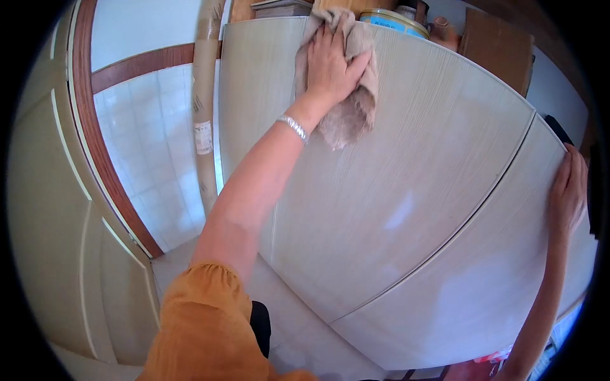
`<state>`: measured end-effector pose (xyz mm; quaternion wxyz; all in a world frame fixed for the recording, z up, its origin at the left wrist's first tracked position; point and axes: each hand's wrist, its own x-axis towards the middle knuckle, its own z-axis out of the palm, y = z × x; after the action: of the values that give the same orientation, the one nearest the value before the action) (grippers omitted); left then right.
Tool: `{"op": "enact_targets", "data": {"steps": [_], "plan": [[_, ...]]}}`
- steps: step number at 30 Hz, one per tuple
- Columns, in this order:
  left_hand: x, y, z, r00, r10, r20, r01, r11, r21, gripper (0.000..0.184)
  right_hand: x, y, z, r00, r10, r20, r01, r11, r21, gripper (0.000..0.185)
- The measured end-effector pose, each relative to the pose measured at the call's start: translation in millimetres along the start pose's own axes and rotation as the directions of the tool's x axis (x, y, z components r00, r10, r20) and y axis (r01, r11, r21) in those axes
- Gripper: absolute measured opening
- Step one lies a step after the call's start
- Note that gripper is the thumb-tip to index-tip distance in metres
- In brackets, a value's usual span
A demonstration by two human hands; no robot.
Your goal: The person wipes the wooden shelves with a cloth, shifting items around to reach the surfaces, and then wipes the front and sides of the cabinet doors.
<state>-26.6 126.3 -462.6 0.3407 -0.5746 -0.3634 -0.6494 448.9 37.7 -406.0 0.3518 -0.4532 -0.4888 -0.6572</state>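
Note:
My left hand (333,66), a silver bracelet (294,127) at its wrist, presses a crumpled beige cloth (349,120) against a pale wood-grain cabinet front (381,184). The cloth lies near the top edge; part of it bunches above my fingers and a darker, damp-looking part hangs below the palm. Far to the right, my right hand (570,187) is hooked on the cabinet's top edge, its fingertips partly hidden. A dark seam runs down the front between the two hands.
On top of the cabinet stand a round blue-and-gold tin (394,22), a small clay pot (443,32) and a brown cardboard box (495,47). A long cardboard tube (204,95) leans at the left, near a wooden door frame (105,140) and a cream door (57,209).

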Motion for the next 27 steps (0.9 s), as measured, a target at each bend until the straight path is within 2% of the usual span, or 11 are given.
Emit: {"op": "enact_targets", "data": {"steps": [2, 4, 7, 11, 14, 17, 19, 20, 24, 27], "plan": [[-4.4, 3.2, 6.9, 0.999, -0.021, -0.033, 0.020, 1.000, -0.017, 0.078, -0.2, -4.4, -5.5, 0.995, 0.073, 0.075, -0.077, 0.995, 0.058, 0.036], [-19.6, 2.1, 6.6, 0.999, -0.040, -0.035, 0.038, 0.997, -0.063, 0.079, -8.2, -5.1, 1.7, 0.994, 0.095, 0.053, -0.097, 0.995, 0.034, 0.036], [-65.7, 3.8, -2.0, 1.000, -0.002, -0.003, 0.001, 0.999, -0.038, 0.079, -13.0, 8.9, 11.9, 0.997, 0.072, 0.024, -0.072, 0.997, 0.001, 0.038], [-152.1, 9.1, -17.7, 0.991, -0.107, 0.086, 0.107, 0.994, 0.002, 0.080, -12.8, 17.8, 15.9, 0.999, 0.024, -0.043, -0.020, 0.995, 0.093, 0.040], [-222.0, 10.3, -29.9, 0.955, -0.211, 0.211, 0.203, 0.977, 0.057, 0.086, -11.3, 34.7, 24.3, 0.995, -0.073, -0.069, 0.079, 0.992, 0.094, 0.041], [-288.9, 12.1, -39.1, 0.914, -0.285, 0.289, 0.272, 0.959, 0.083, 0.090, -13.0, 34.2, 23.1, 1.000, -0.028, -0.008, 0.029, 0.998, 0.048, 0.038], [-329.6, 14.7, -43.1, 0.903, -0.309, 0.299, 0.296, 0.951, 0.091, 0.089, -7.5, 24.8, 11.3, 0.997, 0.007, 0.082, -0.019, 0.990, 0.138, 0.038], [-337.9, 15.2, -44.5, 0.888, -0.331, 0.320, 0.314, 0.944, 0.106, 0.089, -5.2, 20.3, 6.9, 0.994, 0.018, 0.112, -0.036, 0.986, 0.165, 0.038], [-317.3, 21.1, -50.4, 0.885, -0.332, 0.326, 0.333, 0.941, 0.055, 0.082, -2.2, 15.9, 0.0, 0.996, -0.011, 0.089, 0.007, 0.999, 0.052, 0.038], [-249.1, 14.4, -48.6, 0.925, -0.270, 0.268, 0.272, 0.962, 0.032, 0.076, -2.7, 18.4, 5.3, 0.998, -0.044, 0.047, 0.043, 0.999, 0.021, 0.038]]}}
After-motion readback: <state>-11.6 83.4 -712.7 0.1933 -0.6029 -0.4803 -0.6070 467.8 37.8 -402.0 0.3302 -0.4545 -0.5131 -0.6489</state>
